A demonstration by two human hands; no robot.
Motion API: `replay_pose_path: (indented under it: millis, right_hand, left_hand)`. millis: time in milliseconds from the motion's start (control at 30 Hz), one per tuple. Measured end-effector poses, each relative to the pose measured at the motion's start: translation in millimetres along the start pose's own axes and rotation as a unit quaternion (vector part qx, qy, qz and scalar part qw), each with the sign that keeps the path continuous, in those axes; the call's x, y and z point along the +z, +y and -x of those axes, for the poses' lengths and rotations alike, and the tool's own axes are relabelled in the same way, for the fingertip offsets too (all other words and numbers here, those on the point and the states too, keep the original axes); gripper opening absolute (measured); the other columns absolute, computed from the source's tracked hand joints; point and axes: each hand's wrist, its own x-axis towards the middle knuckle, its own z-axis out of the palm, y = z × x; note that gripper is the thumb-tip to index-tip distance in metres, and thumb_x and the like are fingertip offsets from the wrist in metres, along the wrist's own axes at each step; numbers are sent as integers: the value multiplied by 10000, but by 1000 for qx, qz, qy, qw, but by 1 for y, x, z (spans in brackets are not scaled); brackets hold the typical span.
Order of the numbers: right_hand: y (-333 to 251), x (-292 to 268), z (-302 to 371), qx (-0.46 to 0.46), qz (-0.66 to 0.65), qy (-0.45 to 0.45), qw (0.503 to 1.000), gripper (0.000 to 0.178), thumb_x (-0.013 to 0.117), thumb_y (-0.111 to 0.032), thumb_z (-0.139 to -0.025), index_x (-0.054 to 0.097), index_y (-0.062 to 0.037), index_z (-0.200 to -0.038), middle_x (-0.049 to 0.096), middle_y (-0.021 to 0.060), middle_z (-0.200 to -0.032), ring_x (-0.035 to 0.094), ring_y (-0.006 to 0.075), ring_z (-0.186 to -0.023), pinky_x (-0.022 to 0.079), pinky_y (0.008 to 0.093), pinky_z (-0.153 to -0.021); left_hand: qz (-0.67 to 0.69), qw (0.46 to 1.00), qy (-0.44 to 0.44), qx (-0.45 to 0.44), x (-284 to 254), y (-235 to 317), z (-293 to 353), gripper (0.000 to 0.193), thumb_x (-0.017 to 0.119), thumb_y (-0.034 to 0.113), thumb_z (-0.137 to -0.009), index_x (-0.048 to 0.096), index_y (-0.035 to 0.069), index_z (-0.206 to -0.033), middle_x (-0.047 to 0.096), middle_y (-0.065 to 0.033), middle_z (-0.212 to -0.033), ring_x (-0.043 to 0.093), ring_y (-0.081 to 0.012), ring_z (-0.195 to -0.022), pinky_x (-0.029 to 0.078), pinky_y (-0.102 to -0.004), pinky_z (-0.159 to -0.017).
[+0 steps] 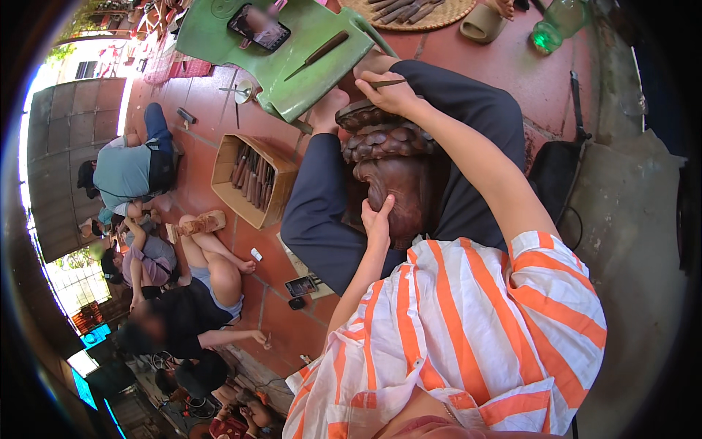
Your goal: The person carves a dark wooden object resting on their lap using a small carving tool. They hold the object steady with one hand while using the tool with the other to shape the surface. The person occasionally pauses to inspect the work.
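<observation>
Between my bent knees stands a dark brown wood carving (pixel 398 186), with a band of rounded, petal-like shapes below its flat top. My left hand (pixel 376 227) grips its lower part, the thumb lying along the front. At the carving's far top edge, my right hand (pixel 391 94) is closed round a slim dark carving tool (pixel 383 83); the tool's working end is hard to make out. Just beyond, a green plastic chair (pixel 292 82) bears a chisel (pixel 322 51) with a dark handle and a phone (pixel 259 28).
A cardboard box (pixel 281 196) of several wooden-handled tools sits left of my leg. More tools lie on a woven tray (pixel 439 20) at the far side, near a clog (pixel 482 24) and a green bottle (pixel 563 22). Several people sit on the tiled floor (pixel 281 322) at left.
</observation>
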Motion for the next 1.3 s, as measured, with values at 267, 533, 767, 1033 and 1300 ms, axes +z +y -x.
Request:
replay_pose_path:
  millis: [267, 533, 767, 1033, 1300]
  right_hand:
    - [-23, 26, -10, -52, -62, -104, 991, 294, 496, -384, -928, 637, -136, -998, 654, 217, -822, 619, 420, -808, 479, 508, -716]
    - [-32, 35, -3, -1, -211, -103, 972, 264, 507, -295, -942, 614, -55, -960, 668, 150, -779, 653, 304, -730, 505, 402, -685]
    - [-52, -43, 78, 172, -407, 28, 897, 270, 461, -225, -1002, 594, -22, -885, 669, 35, -751, 621, 91, -678, 476, 226, -631]
    - [-71, -92, 214, 227, -245, 27, 942, 85, 653, -71, -855, 615, -4, -821, 657, 77, -653, 612, 123, -551, 475, 247, -525]
    - [-82, -71, 194, 40, -57, 65, 995, 113, 672, -3, -782, 624, -30, -880, 624, 104, -741, 617, 283, -617, 492, 329, -583]
  left_hand:
    - [10, 1000, 4, -22, 8, -17, 20, 692, 725, 304, -836, 414, -79, -1320, 522, -161, -1279, 491, -234, -1178, 355, -317, -1018]
    - [-16, 1000, 9, 2, -1, -22, 22, 677, 686, 426, -847, 472, -87, -1234, 570, -208, -1208, 541, -284, -1132, 393, -333, -974]
    - [-95, 994, -25, -40, -3, -9, 23, 785, 648, 476, -864, 368, -134, -1272, 517, -278, -1265, 503, -344, -1196, 387, -348, -1000]
    - [-381, 892, -208, 125, -47, -5, 23, 892, 689, 308, -844, 168, -152, -1404, 491, -345, -1265, 524, -424, -1171, 422, -392, -995]
    - [-353, 862, -313, 186, -35, 127, 20, 230, 619, 135, -898, 615, -27, -1062, 666, -124, -986, 657, -202, -852, 527, -308, -751]
